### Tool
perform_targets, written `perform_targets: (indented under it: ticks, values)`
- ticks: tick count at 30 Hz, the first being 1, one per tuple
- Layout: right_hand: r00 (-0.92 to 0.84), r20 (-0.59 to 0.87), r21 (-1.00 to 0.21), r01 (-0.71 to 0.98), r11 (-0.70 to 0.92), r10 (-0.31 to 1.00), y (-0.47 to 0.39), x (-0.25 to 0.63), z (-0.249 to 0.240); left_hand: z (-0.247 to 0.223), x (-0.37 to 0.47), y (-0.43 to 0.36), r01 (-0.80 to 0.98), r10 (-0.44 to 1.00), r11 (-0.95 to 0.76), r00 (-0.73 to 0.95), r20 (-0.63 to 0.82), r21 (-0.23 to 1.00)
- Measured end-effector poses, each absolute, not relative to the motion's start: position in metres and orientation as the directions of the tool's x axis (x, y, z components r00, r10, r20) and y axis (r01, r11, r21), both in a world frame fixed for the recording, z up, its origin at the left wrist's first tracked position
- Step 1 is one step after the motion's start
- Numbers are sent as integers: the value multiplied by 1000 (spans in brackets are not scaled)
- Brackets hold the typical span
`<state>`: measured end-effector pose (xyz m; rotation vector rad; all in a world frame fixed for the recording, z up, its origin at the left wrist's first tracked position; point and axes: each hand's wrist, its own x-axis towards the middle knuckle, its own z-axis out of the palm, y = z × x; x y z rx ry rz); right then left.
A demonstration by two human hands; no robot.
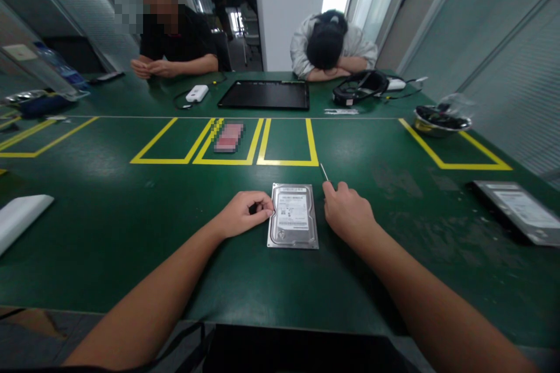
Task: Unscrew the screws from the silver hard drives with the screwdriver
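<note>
A silver hard drive lies flat on the green table, its white label facing up. At its left edge, my left hand is closed, thumb and fingertips pinched together against the drive's rim. My right hand rests just right of the drive, fingers wrapped around a screwdriver. The screwdriver's thin metal shaft points forward and slightly left, apart from the drive; its handle is mostly hidden in my fist.
Another hard drive lies at the right. Yellow tape marks boxes ahead, one holding a blurred pink item. Farther back are a black panel, a headset, a bowl and two people seated opposite. A white object lies left.
</note>
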<state>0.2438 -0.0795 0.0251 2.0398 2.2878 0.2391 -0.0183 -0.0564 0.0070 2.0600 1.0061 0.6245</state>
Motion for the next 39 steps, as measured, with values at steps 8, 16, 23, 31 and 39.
perform_targets:
  ticks: [8, 16, 23, 31, 39]
  values:
    - [-83, 159, 73, 995, 72, 984, -72, 253, 31, 7, -19, -57, 441, 813, -403, 576, 92, 802]
    - [-11, 547, -368, 895, 252, 837, -50, 268, 26, 8, -18, -57, 437, 808, -398, 584, 82, 807]
    - [297, 601, -743, 549, 383, 742, -37, 266, 20, 7, -19, -57, 429, 814, -388, 574, 86, 815]
    - [348, 599, -800, 292, 523, 721, -44, 240, 50, 7, -20, -57, 404, 811, -391, 577, 102, 827]
    - [29, 613, -774, 224, 593, 790, -53, 208, 73, 7, -21, -56, 401, 806, -383, 585, 89, 832]
